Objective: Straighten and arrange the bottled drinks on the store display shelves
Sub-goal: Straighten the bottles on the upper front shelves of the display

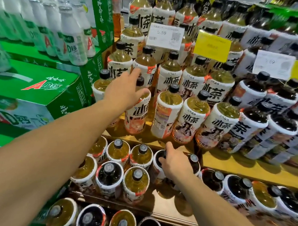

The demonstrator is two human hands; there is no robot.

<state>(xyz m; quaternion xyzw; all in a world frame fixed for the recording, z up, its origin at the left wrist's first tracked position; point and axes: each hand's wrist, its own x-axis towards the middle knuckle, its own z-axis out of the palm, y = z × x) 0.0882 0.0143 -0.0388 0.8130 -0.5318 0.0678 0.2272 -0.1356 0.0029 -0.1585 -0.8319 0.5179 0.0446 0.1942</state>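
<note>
Wooden shelf, right hand gripping dark bottle

Pale amber tea bottles with black caps and white labels printed in bold black characters fill tan wooden shelves; some labels carry orange-pink patches and an illustrated figure. Dark, near-black bottles in white labels with the same black print stand on the right side. A white price tag with grey print and a yellow tag hang among them. On the left side, bright green cartons bear red-and-white lettering, topped by milky white bottles banded green with red letters.
</note>
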